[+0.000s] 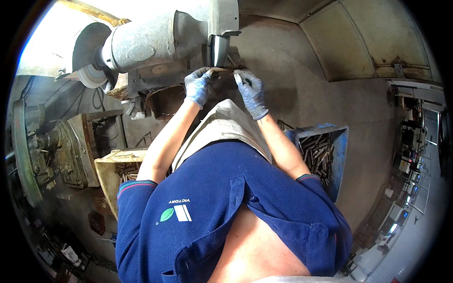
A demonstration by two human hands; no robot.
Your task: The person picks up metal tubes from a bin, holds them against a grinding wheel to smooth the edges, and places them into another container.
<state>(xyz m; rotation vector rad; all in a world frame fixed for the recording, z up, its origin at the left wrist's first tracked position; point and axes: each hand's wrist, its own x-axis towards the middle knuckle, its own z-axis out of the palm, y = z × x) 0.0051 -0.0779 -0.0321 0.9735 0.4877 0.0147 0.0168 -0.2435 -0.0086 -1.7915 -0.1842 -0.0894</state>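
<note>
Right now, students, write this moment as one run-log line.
left hand: pinching thin piece | right hand: pinching its other end | grinder: just ahead, contact unclear | blue bin: at right, holding metal pieces

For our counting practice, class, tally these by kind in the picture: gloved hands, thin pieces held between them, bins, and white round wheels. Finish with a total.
Gloved hands: 2 (left hand, right hand)
Thin piece held between them: 1
Bins: 2 (blue bin, cream bin)
White round wheel: 1
Total: 6
</note>
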